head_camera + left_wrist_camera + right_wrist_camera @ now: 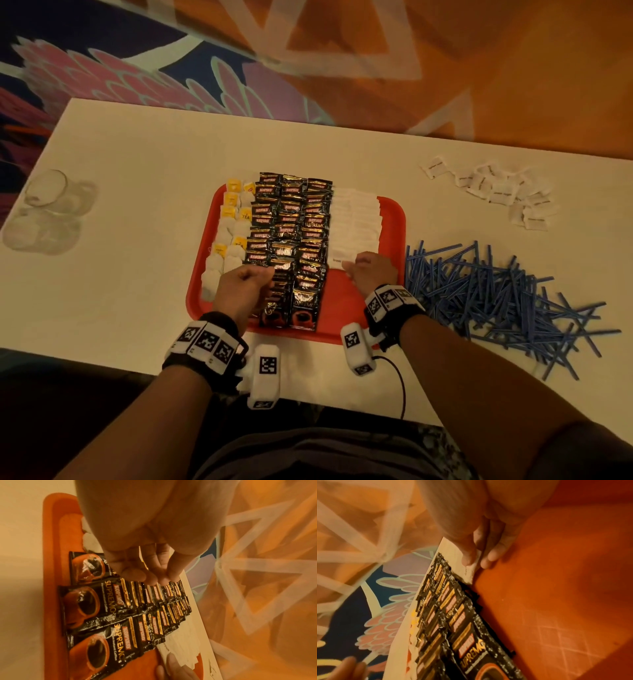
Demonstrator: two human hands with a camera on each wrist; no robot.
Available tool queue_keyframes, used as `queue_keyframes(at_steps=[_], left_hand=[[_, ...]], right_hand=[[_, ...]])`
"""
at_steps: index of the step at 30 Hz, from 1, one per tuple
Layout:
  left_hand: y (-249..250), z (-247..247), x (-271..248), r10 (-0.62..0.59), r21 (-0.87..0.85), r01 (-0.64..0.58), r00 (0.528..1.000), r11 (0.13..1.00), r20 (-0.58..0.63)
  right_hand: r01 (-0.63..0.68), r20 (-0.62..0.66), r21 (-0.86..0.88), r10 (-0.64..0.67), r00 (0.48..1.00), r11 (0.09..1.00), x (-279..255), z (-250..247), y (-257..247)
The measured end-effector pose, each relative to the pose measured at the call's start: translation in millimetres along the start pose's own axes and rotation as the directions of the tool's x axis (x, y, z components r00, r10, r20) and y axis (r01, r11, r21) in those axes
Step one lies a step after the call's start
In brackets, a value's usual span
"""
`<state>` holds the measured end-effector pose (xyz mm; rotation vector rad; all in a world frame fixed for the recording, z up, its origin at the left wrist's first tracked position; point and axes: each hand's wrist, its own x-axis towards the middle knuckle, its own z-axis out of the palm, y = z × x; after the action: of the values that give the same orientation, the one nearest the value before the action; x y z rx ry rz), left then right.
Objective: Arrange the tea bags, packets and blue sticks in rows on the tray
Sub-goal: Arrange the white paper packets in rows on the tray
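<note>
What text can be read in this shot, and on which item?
"KOPIKO" and "SUPREMO": black coffee packets on the red tray.
"TEA": yellow tea bag tags.
"brown": white packet under the right hand; the rest is covered.
Loose white packets on the table: print too blurred.
Wristbands: square codes, no words.

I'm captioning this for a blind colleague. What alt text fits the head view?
Seen from above, a red tray holds rows of tea bags, black coffee packets and white packets. The left hand hovers curled over the coffee packets while the right hand pinches the nearest white packet. Blue sticks lie heaped on the table, right of the tray.
</note>
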<state>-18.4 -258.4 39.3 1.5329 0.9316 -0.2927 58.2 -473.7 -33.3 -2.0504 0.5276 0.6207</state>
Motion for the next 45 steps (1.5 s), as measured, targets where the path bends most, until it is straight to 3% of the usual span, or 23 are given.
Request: queue_keyframes(at_steps=[5, 10, 14, 16, 23, 28, 32, 35, 38, 41, 45], left_hand=[[0.6, -11.5, 1.7, -0.007, -0.026, 0.007, 1.000, 1.000, 0.010], [3.4, -13.7, 2.4, -0.002, -0.034, 0.003, 1.000, 0.999, 0.019], [3.6, -14.6, 3.5, 0.003, -0.031, -0.003, 1.000, 1.000, 0.024], [3.7, -15.0, 4.0, 0.005, -0.023, -0.004, 1.000, 1.000, 0.027], [19.8, 8.2, 0.6, 0.038, 0.075, -0.040, 0.999, 0.996, 0.039], [45.7, 76.8, -0.1, 0.145, 0.211, -0.171, 0.980, 0.963, 0.133], [63.0, 157.1, 4.2, 0.283, 0.380, -0.386, 0.911, 0.840, 0.299], [77.9, 227.4, 8.0, 0.358, 0.525, -0.544, 0.835, 0.655, 0.418], [94.4, 297.7, 18.9, 0.323, 0.635, -0.610, 0.791, 0.473, 0.519], [112.2, 360.4, 33.7, 0.309, 0.730, -0.609, 0.791, 0.309, 0.529], [134.0, 419.9, 65.0, 0.311, 0.806, -0.538, 0.832, 0.247, 0.460]], right_hand=[[0.048, -0.046, -0.215, -0.059, 0.997, 0.976, 1.0, 3.6, -7.6], [0.083, -0.119, -0.196, -0.108, 0.987, 0.977, 1.8, 2.2, -5.4], [0.330, -0.011, -0.311, -0.351, 0.936, 0.891, 2.3, 2.8, -8.1], [0.387, 0.079, -0.375, -0.387, 0.919, 0.842, 3.3, 5.3, -7.0], [0.436, 0.068, -0.345, -0.442, 0.895, 0.831, -5.7, -13.4, -4.2], [0.347, 0.002, -0.239, -0.357, 0.934, 0.907, -15.4, -62.4, 14.9], [0.288, -0.052, -0.253, -0.310, 0.949, 0.924, -12.7, -119.1, 38.2], [0.258, -0.105, -0.233, -0.288, 0.952, 0.938, -9.8, -162.1, 59.8], [0.239, -0.157, -0.198, -0.271, 0.950, 0.951, -6.3, -199.1, 82.3], [0.224, -0.177, -0.187, -0.258, 0.950, 0.956, -1.8, -226.3, 106.0], [0.246, -0.207, -0.213, -0.290, 0.934, 0.946, -1.3, -252.6, 132.9]])
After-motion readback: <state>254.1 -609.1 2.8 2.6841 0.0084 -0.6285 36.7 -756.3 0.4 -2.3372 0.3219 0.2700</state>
